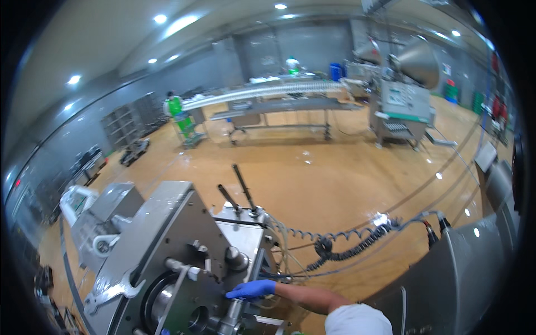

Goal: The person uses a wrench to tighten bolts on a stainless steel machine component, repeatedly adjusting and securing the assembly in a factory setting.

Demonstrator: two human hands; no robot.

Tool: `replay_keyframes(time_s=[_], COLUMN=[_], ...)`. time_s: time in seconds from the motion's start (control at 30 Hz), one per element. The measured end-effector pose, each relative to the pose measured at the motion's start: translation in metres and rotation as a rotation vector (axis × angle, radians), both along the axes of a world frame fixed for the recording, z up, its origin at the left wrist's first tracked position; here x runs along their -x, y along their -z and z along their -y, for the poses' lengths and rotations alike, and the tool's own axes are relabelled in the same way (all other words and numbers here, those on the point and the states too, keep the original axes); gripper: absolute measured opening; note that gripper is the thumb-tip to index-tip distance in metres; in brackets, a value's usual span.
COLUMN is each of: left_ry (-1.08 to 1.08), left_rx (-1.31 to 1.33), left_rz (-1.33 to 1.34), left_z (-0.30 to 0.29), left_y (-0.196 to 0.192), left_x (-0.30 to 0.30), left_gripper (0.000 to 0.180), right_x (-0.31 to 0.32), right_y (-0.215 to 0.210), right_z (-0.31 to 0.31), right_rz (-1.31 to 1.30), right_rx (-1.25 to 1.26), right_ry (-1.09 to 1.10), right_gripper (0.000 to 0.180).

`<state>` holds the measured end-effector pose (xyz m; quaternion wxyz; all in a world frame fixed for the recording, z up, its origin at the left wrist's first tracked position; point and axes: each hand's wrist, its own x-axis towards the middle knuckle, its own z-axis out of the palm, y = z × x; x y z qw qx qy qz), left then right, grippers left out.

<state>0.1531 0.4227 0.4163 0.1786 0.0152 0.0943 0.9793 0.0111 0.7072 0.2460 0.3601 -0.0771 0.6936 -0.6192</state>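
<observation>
My right hand, in a blue glove, reaches in from the lower right with its fingers stretched out to the left. It lies over the top of an upright metal cylinder on a steel machine; the fingers look flat, not wrapped round it. Just behind the hand stands a short round metal knob. A large open-ended spanner rests on the machine's sloping left side. Close to the cylinder, a round bore shows in the machine's front. My left hand does not show.
Two dark lever handles stick up behind the machine. A coiled black cable runs across to a grey steel housing at right. Farther off are a long conveyor, a machine with a hopper and a person in green.
</observation>
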Motion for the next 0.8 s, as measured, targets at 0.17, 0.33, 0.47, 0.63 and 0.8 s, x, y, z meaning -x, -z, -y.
replay_keyframes(time_s=[0.17,0.33,0.47,0.63,0.8], left_ry=[-0.151,-0.473,-0.815,-1.386,-0.601], left_rx=[0.520,0.795,1.548,2.200,2.258], left_rz=[-0.025,0.107,-0.167,-1.284,-2.040], left_z=[0.013,0.038,0.025,0.026,0.055], left_y=[0.001,0.053,0.041,0.003,-0.040], left_x=[-0.007,-0.007,-0.010,0.028,0.064], left_gripper=[0.032,0.051,0.038,0.047,0.028], right_x=[-0.012,-0.012,-0.010,-0.010,-0.010], right_y=[0.037,0.003,0.015,0.041,-0.106], right_z=[0.037,0.021,0.003,-0.006,0.004], right_rz=[0.545,0.191,-0.108,-0.646,-1.611], right_rx=[0.648,0.159,0.017,-0.254,-0.510], right_ry=[0.522,0.217,0.275,0.386,0.797], right_gripper=[0.041,0.054,0.054,0.055,0.063])
